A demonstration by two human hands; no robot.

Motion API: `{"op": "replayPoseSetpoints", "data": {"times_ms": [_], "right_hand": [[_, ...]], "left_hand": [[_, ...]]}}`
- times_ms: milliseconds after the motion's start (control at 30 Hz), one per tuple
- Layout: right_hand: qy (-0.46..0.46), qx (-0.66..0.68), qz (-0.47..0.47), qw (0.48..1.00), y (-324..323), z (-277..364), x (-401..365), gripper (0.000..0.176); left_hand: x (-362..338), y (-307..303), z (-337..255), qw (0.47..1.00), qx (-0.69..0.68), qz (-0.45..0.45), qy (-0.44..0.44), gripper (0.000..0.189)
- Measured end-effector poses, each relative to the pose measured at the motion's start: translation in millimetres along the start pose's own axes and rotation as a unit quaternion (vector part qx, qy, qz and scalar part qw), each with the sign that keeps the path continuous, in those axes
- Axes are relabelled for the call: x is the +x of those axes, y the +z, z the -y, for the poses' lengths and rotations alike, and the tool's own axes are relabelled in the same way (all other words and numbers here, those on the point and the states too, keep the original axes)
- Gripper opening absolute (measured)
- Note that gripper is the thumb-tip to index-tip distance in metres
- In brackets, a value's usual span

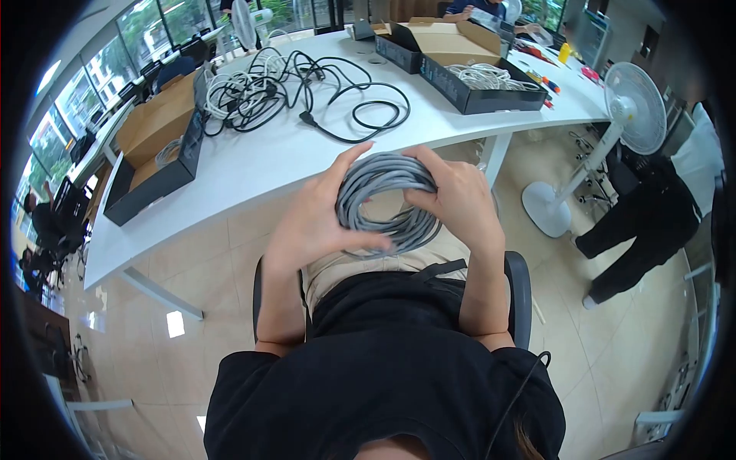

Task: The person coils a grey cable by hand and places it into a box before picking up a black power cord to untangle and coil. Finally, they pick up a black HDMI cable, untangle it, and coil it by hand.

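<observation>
A thick coil of grey cable [383,178] is held above my lap, just in front of the table's near edge. My left hand [310,218] grips its left side, with the thumb across the lower part of the loops. On the right side, my right hand [458,201] wraps round the coil, fingers at the top and thumb near the central hole. Beyond the coil, a tangle of black and white cables [264,92] lies on the white table [253,165].
An open black box [157,184] with a small coil stands at the table's left. Another open box [491,100] holds white cables at the back. A white fan [632,107] stands right of the table, near a person in black trousers [644,230]. Another person [483,11] is behind the table.
</observation>
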State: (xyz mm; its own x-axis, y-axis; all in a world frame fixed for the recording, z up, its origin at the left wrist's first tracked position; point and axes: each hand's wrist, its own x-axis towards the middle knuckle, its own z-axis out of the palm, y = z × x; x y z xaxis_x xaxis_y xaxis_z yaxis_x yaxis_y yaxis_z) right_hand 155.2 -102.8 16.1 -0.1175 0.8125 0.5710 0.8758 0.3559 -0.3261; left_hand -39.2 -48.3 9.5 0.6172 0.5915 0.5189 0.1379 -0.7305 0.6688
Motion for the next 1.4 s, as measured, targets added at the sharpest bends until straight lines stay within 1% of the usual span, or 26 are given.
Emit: {"op": "replayPoseSetpoints", "data": {"times_ms": [33, 133, 167, 233, 267, 333, 367, 467, 500, 600, 633, 733, 767, 833, 933, 1033, 1133, 1167, 1233, 1267, 1333, 1367, 1400], "right_hand": [[0.011, -0.013, -0.004, 1.0, -1, -1, -1, 0.037], [0.018, -0.046, -0.028, 0.998, -3, -1, -7, 0.033], [0.016, -0.057, -0.038, 0.998, -4, -1, -9, 0.031], [0.041, -0.021, -0.022, 0.999, -7, -5, -11, 0.03], [0.054, -0.003, -0.015, 0.998, -10, -7, -12, 0.03], [0.027, 0.082, -0.022, 0.996, -15, -9, -14, 0.029], [0.013, 0.124, -0.025, 0.992, -17, -10, -16, 0.029], [0.084, 0.299, -0.027, 0.95, -17, -26, -20, 0.033], [0.085, 0.312, -0.062, 0.944, -20, -25, -21, 0.022], [0.066, 0.273, -0.088, 0.956, -22, -31, -28, 0.021], [0.077, 0.238, -0.068, 0.966, -28, -33, -31, 0.021], [0.063, 0.188, -0.076, 0.977, -28, -38, -36, 0.023], [0.055, 0.157, -0.092, 0.982, -28, -37, -36, 0.022], [0.041, 0.092, -0.123, 0.987, -29, -34, -35, 0.021], [0.055, 0.128, -0.211, 0.967, -24, -24, -34, 0.019], [0.105, 0.199, -0.186, 0.956, -19, -15, -34, 0.017], [0.152, 0.204, -0.169, 0.952, -18, -12, -32, 0.017], [0.123, 0.144, -0.188, 0.964, -17, -14, -32, 0.017], [0.063, 0.022, -0.222, 0.973, -13, -20, -29, 0.017], [0.05, -0.008, -0.244, 0.969, -12, -21, -28, 0.017], [0.021, -0.069, -0.286, 0.955, -10, -23, -24, 0.017], [0.044, -0.086, -0.29, 0.952, -11, -22, -24, 0.017], [0.066, -0.103, -0.294, 0.948, -12, -20, -25, 0.017]], "left_hand": [[4, 6, -6, 0.999, -0.018, -0.007, -0.049, 0.074], [11, 27, 28, 0.996, -0.082, -0.024, -0.008, 0.053], [12, 31, 32, 0.993, -0.113, -0.015, -0.022, 0.048], [14, 37, 38, 0.983, -0.177, 0.003, -0.048, 0.037], [13, 41, 42, 0.97, -0.237, 0.007, -0.045, 0.035], [11, 46, 48, 0.934, -0.355, 0.017, -0.038, 0.031], [12, 47, 50, 0.929, -0.367, 0.01, -0.041, 0.03], [14, 48, 56, 0.915, -0.4, -0.02, -0.044, 0.027], [16, 47, 58, 0.911, -0.41, -0.034, -0.041, 0.027], [19, 43, 64, 0.91, -0.408, -0.078, -0.022, 0.029], [20, 42, 62, 0.908, -0.409, -0.09, -0.02, 0.03], [21, 42, 61, 0.905, -0.411, -0.113, -0.007, 0.032], [22, 43, 60, 0.904, -0.412, -0.118, -0.001, 0.032], [24, 44, 57, 0.916, -0.372, -0.149, 0.01, 0.033], [28, 42, 53, 0.934, -0.31, -0.175, 0.022, 0.033], [31, 44, 55, 0.941, -0.28, -0.19, 0.03, 0.032], [35, 49, 58, 0.931, -0.306, -0.197, 0.033, 0.031], [36, 50, 59, 0.925, -0.321, -0.199, 0.033, 0.031], [37, 51, 64, 0.915, -0.368, -0.161, 0.028, 0.029], [37, 51, 66, 0.909, -0.391, -0.142, 0.025, 0.028], [36, 51, 69, 0.874, -0.478, -0.081, -0.007, 0.027], [36, 51, 69, 0.853, -0.519, -0.05, -0.023, 0.027], [36, 52, 71, 0.843, -0.537, -0.04, -0.02, 0.027]]}}
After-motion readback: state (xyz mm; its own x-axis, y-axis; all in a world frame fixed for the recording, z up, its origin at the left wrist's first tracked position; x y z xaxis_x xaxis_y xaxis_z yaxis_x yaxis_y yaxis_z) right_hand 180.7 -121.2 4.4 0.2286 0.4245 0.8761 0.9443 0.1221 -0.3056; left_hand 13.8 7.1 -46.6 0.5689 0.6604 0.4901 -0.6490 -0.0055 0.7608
